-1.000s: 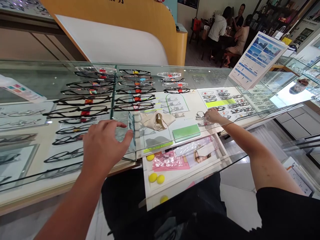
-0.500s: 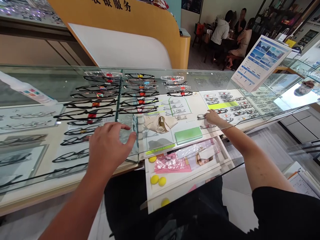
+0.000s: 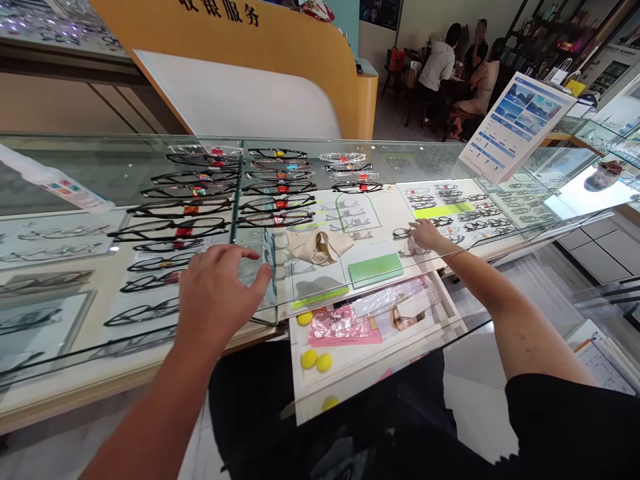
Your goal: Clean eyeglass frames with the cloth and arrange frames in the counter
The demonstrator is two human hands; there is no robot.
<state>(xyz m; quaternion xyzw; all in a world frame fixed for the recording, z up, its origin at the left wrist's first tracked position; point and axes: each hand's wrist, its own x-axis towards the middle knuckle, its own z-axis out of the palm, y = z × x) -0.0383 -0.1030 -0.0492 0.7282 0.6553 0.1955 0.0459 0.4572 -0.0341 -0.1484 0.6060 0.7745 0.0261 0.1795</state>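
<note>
My left hand (image 3: 217, 290) hovers over the glass counter with thumb and index finger apart and nothing between them. Beside it, dark-framed eyeglasses (image 3: 175, 227) with coloured tags lie in a long column. Farther right, my right hand (image 3: 425, 235) reaches out low over the counter. Its fingers are closed at the end of a pair of dark eyeglasses (image 3: 401, 233); the fingertips are small in view. A crumpled beige cloth (image 3: 320, 247) and a green case (image 3: 376, 268) are between the hands.
Below the counter (image 3: 370, 233), an open drawer (image 3: 450, 310) holds a pink packet (image 3: 340, 327) and several yellow round objects (image 3: 324, 362). A white bottle (image 3: 60, 183) is at the left, a printed stand (image 3: 517, 127) at the right. People (image 3: 440, 67) sit in the background.
The view has shifted very slightly. Both hands stay in nearly the same places, the left still spread and the right still at the eyeglasses.
</note>
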